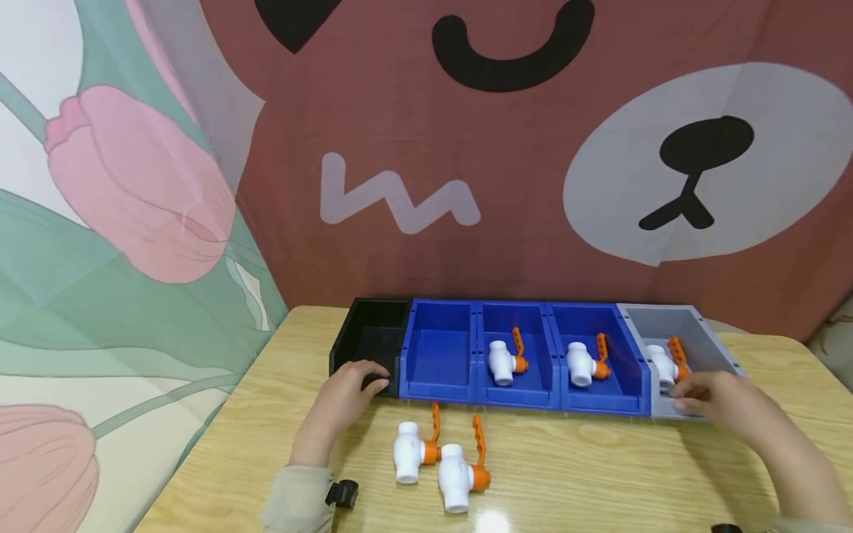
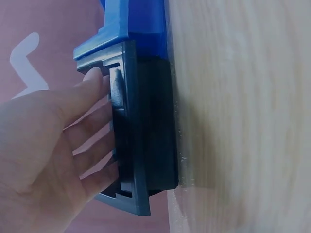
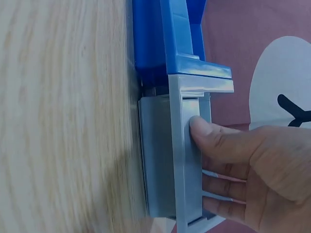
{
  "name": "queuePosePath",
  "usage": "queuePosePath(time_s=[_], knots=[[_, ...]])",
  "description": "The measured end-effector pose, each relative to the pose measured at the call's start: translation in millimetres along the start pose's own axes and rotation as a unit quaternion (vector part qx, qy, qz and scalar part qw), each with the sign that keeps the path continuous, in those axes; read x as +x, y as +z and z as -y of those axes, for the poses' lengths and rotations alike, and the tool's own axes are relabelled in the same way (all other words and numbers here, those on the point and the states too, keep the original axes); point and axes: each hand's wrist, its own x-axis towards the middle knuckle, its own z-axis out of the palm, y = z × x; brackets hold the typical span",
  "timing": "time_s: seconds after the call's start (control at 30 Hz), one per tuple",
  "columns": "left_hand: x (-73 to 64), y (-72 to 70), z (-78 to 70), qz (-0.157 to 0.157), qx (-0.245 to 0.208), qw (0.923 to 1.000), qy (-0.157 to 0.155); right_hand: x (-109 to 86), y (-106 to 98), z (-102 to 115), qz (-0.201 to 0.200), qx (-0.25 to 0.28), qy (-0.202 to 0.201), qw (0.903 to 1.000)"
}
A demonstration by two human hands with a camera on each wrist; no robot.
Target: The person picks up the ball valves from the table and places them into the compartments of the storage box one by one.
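Note:
My left hand (image 1: 343, 396) grips the front rim of the black bin (image 2: 155, 126), thumb at the rim's corner and fingers reaching inside. At the row's other end, my right hand (image 1: 726, 403) holds the front edge of the grey bin (image 3: 177, 145) between thumb and fingers. A white ball valve with an orange handle (image 1: 661, 364) lies in that grey bin, close by the right fingertips. Two more such valves, one at the left (image 1: 408, 453) and one slightly nearer (image 1: 456, 480), lie on the table in front of the bins.
Three blue bins stand joined between the black and grey ones. The middle blue bin (image 1: 500, 318) and the right blue bin (image 1: 580, 320) each hold one valve; the left blue bin (image 1: 440, 348) shows a bare floor. Behind the wooden table (image 1: 573, 466) hangs a printed cloth (image 1: 520, 237).

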Motion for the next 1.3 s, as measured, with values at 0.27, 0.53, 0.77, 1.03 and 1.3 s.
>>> queuePosePath(time_s=[0.27, 0.53, 0.77, 1.03, 1.3], knots=[[-1.7, -5.6, -7.6, -0.046, -0.006, 0.9986, 0.025, 4.1, -1.2, 1.3, 0.003, -0.012, 0.026, 0.9996], [-8.5, -15.1, -27.6, -0.066, -0.034, 0.9969, 0.025, 2.6, -1.6, 3.5, 0.006, -0.035, 0.027, 0.999], [-17.6, -25.0, -52.4, -0.042, -0.075, 0.9946, 0.059, 3.2, -0.7, 4.9, 0.0, -0.032, 0.027, 0.9991], [-28.0, -24.7, -77.0, 0.002, -0.044, 0.9906, 0.129, 2.7, -0.7, 5.7, 0.003, -0.025, 0.035, 0.9991], [-39.4, -8.2, -94.9, 0.088, 0.017, 0.975, 0.204, 2.6, -1.6, 5.6, 0.01, -0.021, 0.035, 0.9991]])
